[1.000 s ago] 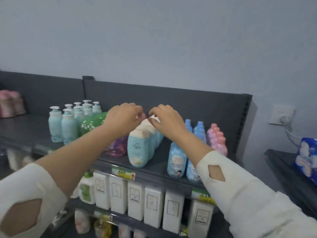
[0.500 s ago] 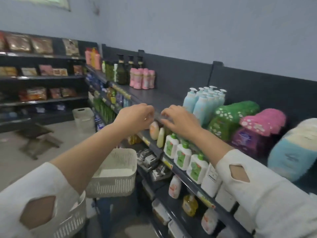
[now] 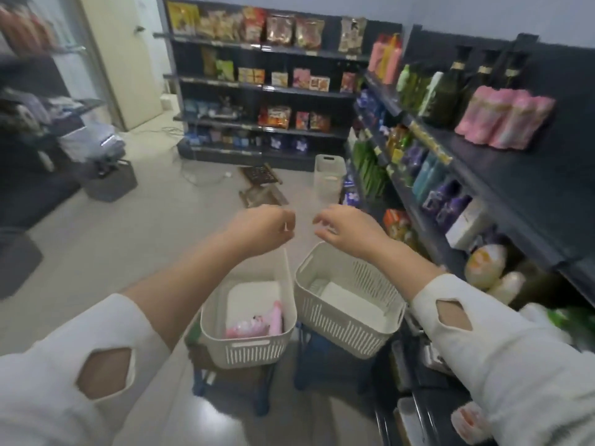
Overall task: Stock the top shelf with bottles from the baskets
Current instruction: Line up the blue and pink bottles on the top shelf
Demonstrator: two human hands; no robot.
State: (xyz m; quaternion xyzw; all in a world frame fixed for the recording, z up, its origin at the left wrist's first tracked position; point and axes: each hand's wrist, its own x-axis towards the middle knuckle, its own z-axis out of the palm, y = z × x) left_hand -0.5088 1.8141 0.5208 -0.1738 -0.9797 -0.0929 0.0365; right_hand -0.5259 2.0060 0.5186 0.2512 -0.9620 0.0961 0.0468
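Pink bottles [image 3: 257, 323] lie in the left basket [image 3: 248, 349], lower centre of frame, on top of a white flat liner; motion blur, so the count is unclear. The right basket [image 3: 347, 320] sits just beside it, slightly higher in frame, showing a white flat bottom. Both baskets are cream and slotted, each sitting on a blue-legged stool [image 3: 257, 391] on the floor. The top shelf [image 3: 515, 175] runs along the right side of frame, a dark board with bare surface at its near end. Further along it stands a cluster of pink packs [image 3: 505, 120], and beyond those dark green bottles [image 3: 450, 91] with gold neck bands. The left hand [image 3: 264, 230] is at centre frame, above the far end of the left basket, fingers curled in toward the palm, holding nothing. The right hand [image 3: 347, 230] is level with it and near but apart, over the far rim of the right basket, fingers loosely bent and slightly spread, holding nothing. Both forearms are bare, with white sleeves [image 3: 483, 349] that have diamond cut-outs at the lower corners. The lower shelves at right carry mixed bottles, blurred. A third cream basket [image 3: 328, 178] stands on the floor by the shelving, upper centre. Back shelving [image 3: 267, 91] holds snack packs. A grey crate [image 3: 109, 185] is at mid left and a cream door [image 3: 125, 59] at upper left.
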